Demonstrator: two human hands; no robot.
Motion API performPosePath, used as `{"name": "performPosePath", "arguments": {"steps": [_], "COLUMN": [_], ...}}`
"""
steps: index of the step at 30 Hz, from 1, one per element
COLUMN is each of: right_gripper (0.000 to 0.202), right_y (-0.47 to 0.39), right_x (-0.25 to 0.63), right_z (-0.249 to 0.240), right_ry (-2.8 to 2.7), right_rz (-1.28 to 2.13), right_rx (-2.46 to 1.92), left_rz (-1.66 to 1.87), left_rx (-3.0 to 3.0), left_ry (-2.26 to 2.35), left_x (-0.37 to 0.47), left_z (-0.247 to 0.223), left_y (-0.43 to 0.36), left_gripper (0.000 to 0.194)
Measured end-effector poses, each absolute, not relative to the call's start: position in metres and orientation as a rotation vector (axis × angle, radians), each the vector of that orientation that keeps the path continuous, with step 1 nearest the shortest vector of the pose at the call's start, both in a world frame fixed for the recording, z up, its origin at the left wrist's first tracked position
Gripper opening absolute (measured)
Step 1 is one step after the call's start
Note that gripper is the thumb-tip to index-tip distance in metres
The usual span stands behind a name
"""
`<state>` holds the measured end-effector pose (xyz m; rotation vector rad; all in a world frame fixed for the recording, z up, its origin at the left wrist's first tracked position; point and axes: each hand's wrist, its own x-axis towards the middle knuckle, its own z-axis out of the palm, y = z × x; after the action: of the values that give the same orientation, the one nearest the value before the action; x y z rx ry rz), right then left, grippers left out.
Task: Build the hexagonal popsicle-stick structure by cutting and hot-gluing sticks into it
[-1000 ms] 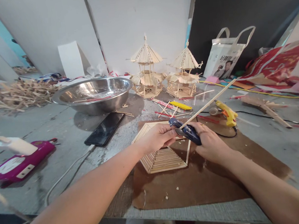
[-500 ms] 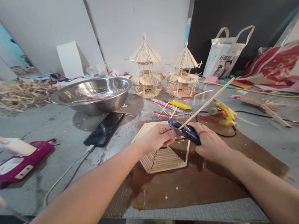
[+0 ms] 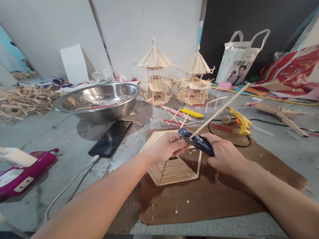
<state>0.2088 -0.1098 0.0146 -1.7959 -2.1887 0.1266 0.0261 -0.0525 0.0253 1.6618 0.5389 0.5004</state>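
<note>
My right hand (image 3: 226, 152) is closed round dark-blue-handled shears (image 3: 203, 144), their metal blade pointing left. A thin wooden stick (image 3: 222, 110) crosses the blade and slants up to the right. At the lower end of this stick my left hand (image 3: 168, 148) is closed, thumb and fingertips pinched against the blade; the stick's tip is hidden in them. Beneath both hands lies a hexagonal frame of sticks (image 3: 178, 170), partly filled with parallel rows. My left hand and wrist cover some of it. It rests on a brown mat (image 3: 201, 202).
Two stick pagodas (image 3: 157, 86) stand behind, beside a steel basin (image 3: 102, 113). A phone (image 3: 111, 138) with a cable lies left, near a magenta device (image 3: 26, 175). To the right are a yellow glue gun (image 3: 241, 121) and its cord. A yellow cutter knife (image 3: 192, 112) lies among scraps.
The view has shifted very slightly. My hands, the shears and the stick keep almost the same position.
</note>
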Motion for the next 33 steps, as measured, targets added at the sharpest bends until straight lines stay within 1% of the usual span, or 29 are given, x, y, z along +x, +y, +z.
{"name": "performPosePath", "arguments": {"steps": [8,15,19,22,28,33], "right_gripper": [0.03,0.027,0.026,0.031,0.05,0.058], "right_y": [-0.111,-0.112,-0.112,-0.109,-0.104,-0.105], "right_x": [0.206,0.203,0.202,0.203,0.208,0.208], "right_z": [0.018,0.02,0.02,0.017,0.009,0.006], "right_ry": [-2.185,-2.159,-2.131,-2.097,-2.138,-2.161], "right_rz": [0.086,0.063,0.074,0.079,0.172,0.227], "right_rx": [-1.898,-1.989,-2.007,-1.984,-1.764,-1.6], "left_rz": [0.558,0.66,0.79,0.814,0.818,0.942], "left_rx": [1.762,2.034,2.154,2.219,2.218,2.273], "left_ry": [0.603,0.797,0.808,0.857,0.806,0.798], "left_x": [0.026,0.029,0.031,0.031,0.029,0.027], "left_z": [0.027,0.029,0.026,0.022,0.014,0.013], "left_y": [-0.054,-0.06,-0.061,-0.059,-0.055,-0.05], "left_gripper": [0.03,0.032,0.024,0.024,0.028,0.03]}}
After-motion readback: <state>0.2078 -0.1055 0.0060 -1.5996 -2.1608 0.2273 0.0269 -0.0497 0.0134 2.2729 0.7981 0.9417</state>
